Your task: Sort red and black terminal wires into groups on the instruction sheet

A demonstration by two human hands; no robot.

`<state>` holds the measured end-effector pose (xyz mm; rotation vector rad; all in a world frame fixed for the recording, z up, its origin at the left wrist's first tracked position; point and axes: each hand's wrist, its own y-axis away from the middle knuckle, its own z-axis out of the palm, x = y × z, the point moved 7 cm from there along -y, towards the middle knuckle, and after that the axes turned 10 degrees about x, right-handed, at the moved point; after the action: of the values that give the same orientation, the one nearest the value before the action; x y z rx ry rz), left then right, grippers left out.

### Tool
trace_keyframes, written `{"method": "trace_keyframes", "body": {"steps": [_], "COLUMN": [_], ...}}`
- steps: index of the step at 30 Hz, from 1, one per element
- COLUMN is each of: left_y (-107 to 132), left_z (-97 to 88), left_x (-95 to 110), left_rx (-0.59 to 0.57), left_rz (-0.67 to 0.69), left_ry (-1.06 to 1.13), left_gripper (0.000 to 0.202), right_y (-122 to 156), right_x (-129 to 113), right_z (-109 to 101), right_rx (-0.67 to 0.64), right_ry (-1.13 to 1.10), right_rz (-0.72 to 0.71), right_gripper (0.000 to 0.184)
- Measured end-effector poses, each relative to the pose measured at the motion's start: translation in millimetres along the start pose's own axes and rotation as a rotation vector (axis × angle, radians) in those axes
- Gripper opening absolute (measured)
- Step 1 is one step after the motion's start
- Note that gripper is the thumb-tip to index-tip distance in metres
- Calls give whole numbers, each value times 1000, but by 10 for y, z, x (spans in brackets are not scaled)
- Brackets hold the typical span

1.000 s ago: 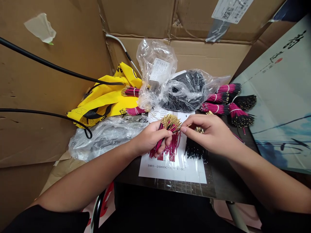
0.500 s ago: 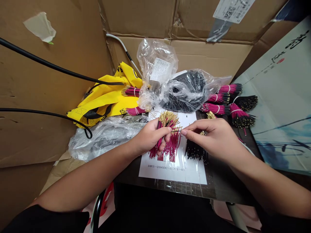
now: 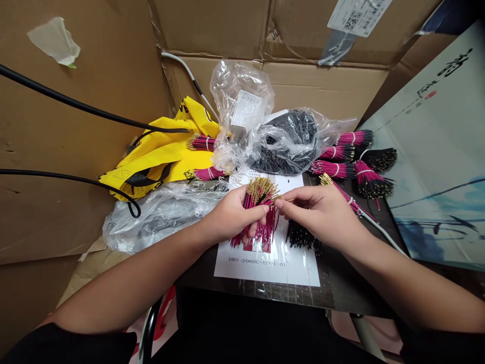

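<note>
My left hand [image 3: 233, 218] is closed round a bunch of short red wires with gold pin ends [image 3: 259, 191], held tilted above a white printed sheet [image 3: 265, 263]. My right hand [image 3: 326, 212] pinches at the gold tips of that bunch with thumb and forefinger; whether it holds a single wire there I cannot make out. A black wire bundle [image 3: 301, 235] lies on the sheet, partly under my right hand. A further red bundle [image 3: 343, 193] pokes out past my right knuckles.
Tied red and black wire bundles [image 3: 354, 151] lie at the back right. A clear bag of black wires [image 3: 288, 141], a yellow bag [image 3: 159, 156] and crumpled plastic [image 3: 159, 212] sit behind. Cardboard walls [image 3: 76, 126] and black cables [image 3: 68, 177] enclose the left.
My right hand has slid slightly left and closer to the gold tips. The left hand keeps its grip on the red bunch, barely moved.
</note>
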<state>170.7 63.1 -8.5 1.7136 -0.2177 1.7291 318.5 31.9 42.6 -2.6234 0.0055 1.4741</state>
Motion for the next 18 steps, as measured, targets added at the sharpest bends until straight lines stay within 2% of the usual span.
{"method": "trace_keyframes", "body": {"steps": [5,12,18], "left_y": [3,20,10], "left_z": [5,44,29], "left_x": [0,-22,-22], "left_rx": [-3,-100,-73], "left_rz": [8,25,-8], "left_ry": [14,121,203], "left_gripper": [17,23,24], "right_y": [19,5,-11], "right_x": [45,72,97], "right_z": [26,64,61], "right_rx": [-24,-58,-53], "right_ry": [-53,-187,-257], "right_rz": [36,17,31], "right_gripper": [26,23,23]}}
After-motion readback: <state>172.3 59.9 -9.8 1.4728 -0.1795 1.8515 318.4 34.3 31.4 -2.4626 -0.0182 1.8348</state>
